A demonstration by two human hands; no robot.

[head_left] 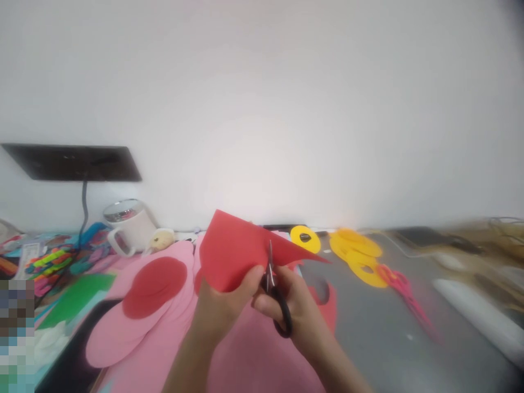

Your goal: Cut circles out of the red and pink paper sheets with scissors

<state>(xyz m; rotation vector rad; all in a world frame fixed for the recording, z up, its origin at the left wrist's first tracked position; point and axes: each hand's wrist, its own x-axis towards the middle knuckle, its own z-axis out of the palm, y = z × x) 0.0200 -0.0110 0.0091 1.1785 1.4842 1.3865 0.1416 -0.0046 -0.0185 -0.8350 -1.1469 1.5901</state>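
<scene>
My left hand (229, 300) grips a sheet of red paper (235, 245) by its lower edge, the thumb on top. Its upper corner points up and a narrower flap stretches out to the right. In my right hand (297, 305) is a pair of scissors (280, 308) with black handles, thumb and fingers around the loops. The blades point up and lie against the red sheet, between its left part and the flap. To the left, red paper circles (155, 286) rest on large pink paper circles (117, 338). A red offcut (327, 308) with a curved edge lies behind my right wrist.
Yellow paper rings and circles (360, 245) lie at the back right, beside pink scissors (405, 295). A white mug (133, 229) with a lid stands back left near a dark panel (77, 162) with a cable. Green paper (79, 297) and colourful small items crowd the left side.
</scene>
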